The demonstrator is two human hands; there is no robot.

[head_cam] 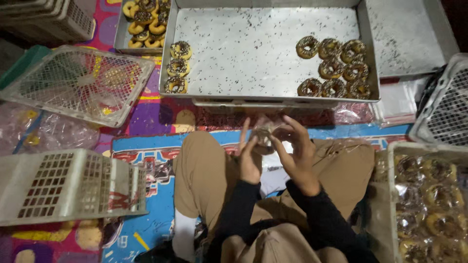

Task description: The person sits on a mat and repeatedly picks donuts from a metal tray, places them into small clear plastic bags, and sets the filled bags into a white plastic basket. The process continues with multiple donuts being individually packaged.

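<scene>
Step in hand: a sprinkled doughnut is being wrapped in a clear plastic bag, held above the lap, just in front of the metal tray
Next move calls for: likely closing the film snugly without smearing the topping
Left hand: upright, fingers pressed to the bag's side
Right hand: curled over it; both grips closed on the bag, though blur hides the pinch

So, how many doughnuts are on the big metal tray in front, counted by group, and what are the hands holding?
Chocolate-sprinkled ring doughnuts, left group on the large silver metal tray: 3
Chocolate-sprinkled ring doughnuts, right group: 8
Doughnut in clear plastic wrap, held between left hand and right hand: 1
Total: 12
</scene>
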